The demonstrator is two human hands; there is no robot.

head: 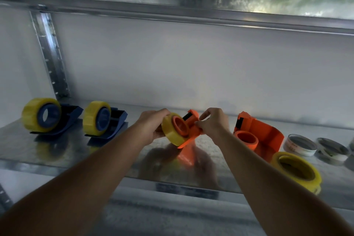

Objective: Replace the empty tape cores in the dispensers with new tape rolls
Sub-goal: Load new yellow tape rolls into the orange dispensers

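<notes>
Both hands hold an orange dispenser [192, 127] tilted just above the metal shelf [57, 151]. A yellow tape roll [171, 131] sits on its orange hub. My left hand [153, 124] grips the roll from the left. My right hand [212, 122] pinches the dispenser's front end near the cutter. A second orange dispenser [258, 136] stands to the right with a bare hub. A loose yellow tape roll [296, 168] lies flat in front of it. Two blue dispensers [51, 119] [105, 120] with yellow rolls stand at the left.
Empty white and grey tape cores [299, 144] [332, 150] lie at the far right of the shelf. An upper shelf [191, 13] hangs overhead, with a perforated upright [51, 55] at the left. The wall closes the back.
</notes>
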